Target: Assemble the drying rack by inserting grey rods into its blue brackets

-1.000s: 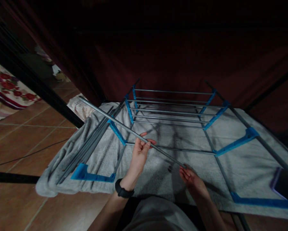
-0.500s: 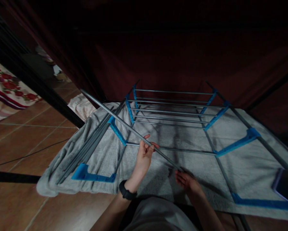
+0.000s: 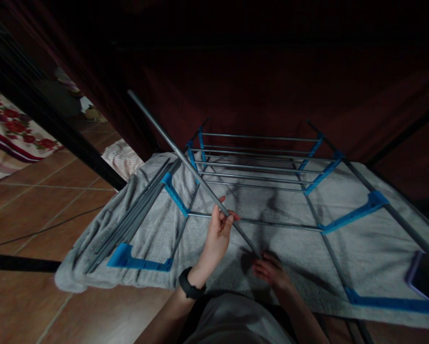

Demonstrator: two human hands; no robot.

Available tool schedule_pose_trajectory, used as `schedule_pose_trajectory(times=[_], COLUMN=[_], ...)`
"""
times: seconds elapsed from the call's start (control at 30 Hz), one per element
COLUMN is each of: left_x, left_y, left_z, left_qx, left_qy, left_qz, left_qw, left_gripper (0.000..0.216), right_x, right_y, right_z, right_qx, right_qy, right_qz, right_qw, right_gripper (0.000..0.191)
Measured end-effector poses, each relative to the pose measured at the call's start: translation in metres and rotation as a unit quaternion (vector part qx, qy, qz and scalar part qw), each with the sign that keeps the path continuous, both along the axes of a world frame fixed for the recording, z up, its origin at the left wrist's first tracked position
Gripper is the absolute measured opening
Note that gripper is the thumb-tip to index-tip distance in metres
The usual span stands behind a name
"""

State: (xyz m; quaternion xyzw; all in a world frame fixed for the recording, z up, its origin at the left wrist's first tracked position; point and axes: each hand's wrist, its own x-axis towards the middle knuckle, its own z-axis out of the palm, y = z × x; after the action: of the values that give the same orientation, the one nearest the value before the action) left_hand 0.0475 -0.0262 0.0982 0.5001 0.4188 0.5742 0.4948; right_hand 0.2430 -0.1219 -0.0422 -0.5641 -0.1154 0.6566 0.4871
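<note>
A long grey metal rod slants across in front of me, its far end raised up to the left. Around its lower part my left hand is closed, a dark band on that wrist. My right hand has its fingers closed at the rod's near end. Beyond and beneath lies a partly built rack of grey rods and blue plastic brackets. One crossbar runs behind my left hand between two blue brackets. A blue bracket at the near left has no crossbar in it.
Several loose grey rods lie bundled on the left of the grey blanket. A phone rests at the right beside a blue bracket. A dark frame post crosses the left side over the tiled floor.
The rod's far end has swung upward and slightly right, so it stands steeper. My right hand has shifted a little left with the near end; my left hand keeps its hold.
</note>
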Motion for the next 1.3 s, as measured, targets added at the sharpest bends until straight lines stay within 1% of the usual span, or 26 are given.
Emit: schedule_pose_trajectory(times=[0.1, 0.27, 0.4, 0.53, 0.63, 0.77, 0.87, 1.07, 1.2, 1.3], left_x=[0.008, 0.020, 0.022, 0.014, 0.006, -0.001, -0.006, -0.017, -0.023, -0.027], left_y=[-0.010, -0.028, -0.032, -0.026, -0.019, -0.013, -0.011, -0.011, -0.011, -0.011], left_z=[-0.008, -0.022, -0.023, -0.016, -0.015, -0.025, -0.033, -0.041, -0.046, -0.049], left_qx=[-0.013, -0.040, -0.024, -0.008, 0.000, 0.006, 0.007, 0.047, 0.050, 0.054], left_qy=[0.000, 0.015, 0.040, 0.084, 0.115, 0.119, 0.130, 0.190, 0.223, 0.265], left_qz=[-0.024, -0.070, -0.082, -0.060, -0.039, -0.018, -0.010, 0.002, 0.002, 0.001], left_qw=[1.000, 0.997, 0.996, 0.995, 0.993, 0.993, 0.991, 0.981, 0.973, 0.963], left_gripper=[0.058, 0.053, 0.052, 0.052, 0.051, 0.051, 0.047, 0.035, 0.029, 0.026], right_x=[-0.010, -0.018, -0.019, -0.010, 0.001, 0.013, 0.019, 0.031, 0.039, 0.045], right_y=[-0.002, -0.003, -0.006, -0.005, 0.000, 0.006, 0.010, 0.017, 0.021, 0.025], right_z=[-0.002, -0.002, 0.004, 0.014, 0.024, 0.038, 0.045, 0.050, 0.052, 0.054], right_qx=[0.012, 0.019, 0.030, 0.052, 0.062, 0.076, 0.074, 0.082, 0.090, 0.095], right_qy=[-0.010, -0.001, -0.021, -0.048, -0.046, -0.063, -0.072, -0.085, -0.077, -0.075], right_qz=[-0.003, 0.023, 0.035, 0.049, 0.057, 0.018, 0.002, -0.017, -0.030, -0.046], right_qw=[1.000, 1.000, 0.999, 0.996, 0.995, 0.995, 0.995, 0.993, 0.992, 0.992], right_gripper=[0.059, 0.059, 0.061, 0.056, 0.060, 0.062, 0.062, 0.061, 0.055, 0.055])
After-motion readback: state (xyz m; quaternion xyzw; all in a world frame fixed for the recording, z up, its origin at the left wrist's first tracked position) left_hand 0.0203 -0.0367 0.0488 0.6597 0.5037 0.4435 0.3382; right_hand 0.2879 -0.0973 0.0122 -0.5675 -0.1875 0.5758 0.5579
